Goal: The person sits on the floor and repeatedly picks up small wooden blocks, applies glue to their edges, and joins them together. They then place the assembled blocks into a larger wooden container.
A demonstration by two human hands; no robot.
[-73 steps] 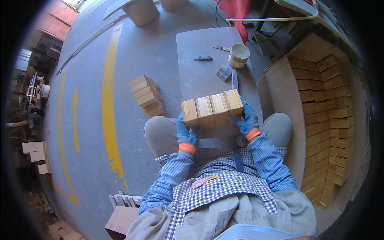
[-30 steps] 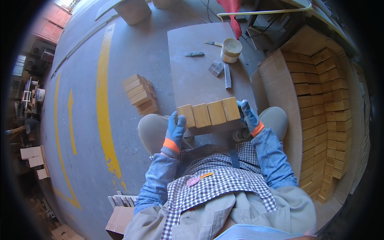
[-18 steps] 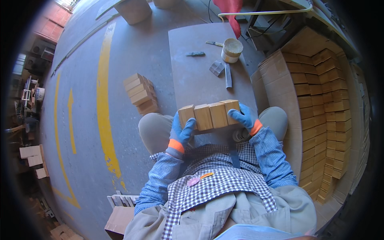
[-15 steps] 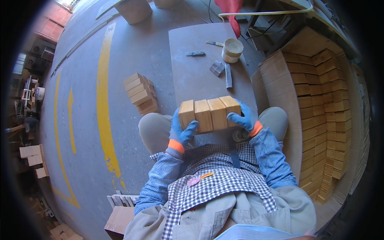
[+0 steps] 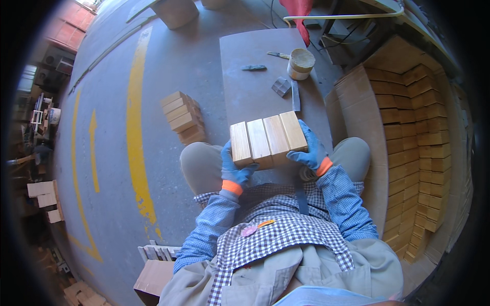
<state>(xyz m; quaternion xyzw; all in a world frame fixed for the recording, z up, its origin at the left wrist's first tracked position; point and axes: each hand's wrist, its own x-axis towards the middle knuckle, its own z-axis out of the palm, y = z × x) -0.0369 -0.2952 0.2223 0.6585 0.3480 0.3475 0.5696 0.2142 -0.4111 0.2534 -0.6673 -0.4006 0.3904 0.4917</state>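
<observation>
Between my two gloved hands is a row of wooden blocks (image 5: 268,138), pressed side by side above my lap at the near end of the board. My left hand (image 5: 234,166) closes on the row's left end, thumb along the near lower edge. At the right end my right hand (image 5: 311,148) grips with its thumb in front and fingers behind. Both gloves are blue with orange cuffs. Pale, grained faces of the blocks point up toward me; their undersides are hidden.
On the board (image 5: 245,46) lie a tub (image 5: 301,64), a putty knife (image 5: 278,54), a dark tool (image 5: 254,67), a grey block (image 5: 281,86) and a flat blade (image 5: 295,96). Stacked blocks (image 5: 182,115) stand on the floor at left. A carton (image 5: 375,148) of blocks is at right.
The row of blocks has been tilted, so its broad pale faces now show more and its near sides less. Both hands turned with it and still hold its ends.
</observation>
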